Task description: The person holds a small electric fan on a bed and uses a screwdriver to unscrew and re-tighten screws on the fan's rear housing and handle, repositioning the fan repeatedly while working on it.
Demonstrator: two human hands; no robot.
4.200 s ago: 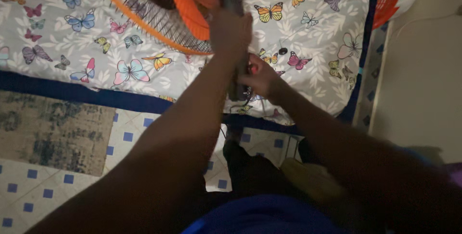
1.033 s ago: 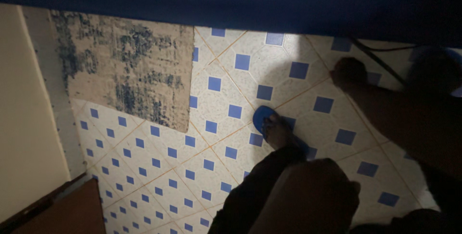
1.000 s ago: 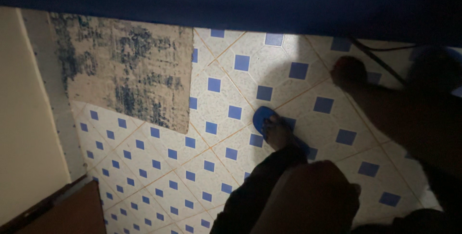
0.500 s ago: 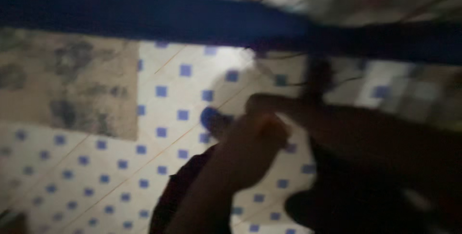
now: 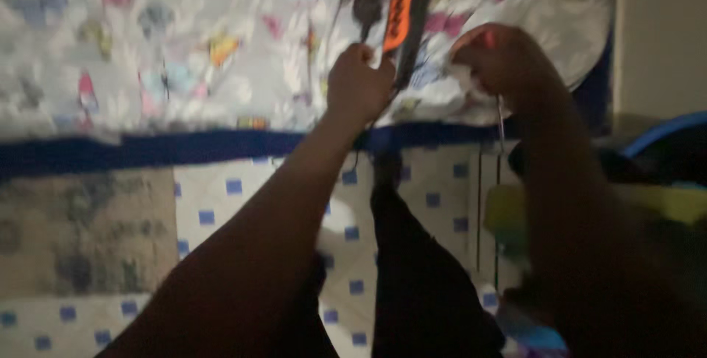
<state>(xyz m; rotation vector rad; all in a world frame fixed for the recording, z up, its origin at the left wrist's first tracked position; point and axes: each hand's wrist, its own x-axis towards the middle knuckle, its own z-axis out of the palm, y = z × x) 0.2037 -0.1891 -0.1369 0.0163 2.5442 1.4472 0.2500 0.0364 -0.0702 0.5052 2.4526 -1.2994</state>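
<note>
While blur hides detail | left hand [image 5: 359,85] closed on black-and-orange fan stem [image 5: 403,23] over butterfly bedsheet [image 5: 184,48] | right hand [image 5: 501,60] beside stem, fingers curled, grip unclear | risk: one-handed hold, stem may tip.

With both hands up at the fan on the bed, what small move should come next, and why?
Probably hold steady. The left hand grips the dark and orange fan stem lying on the butterfly sheet, while the right hand is closed around something pale beside it. The picture is blurred, so a firm left hold seems wise before the right hand works.
</note>
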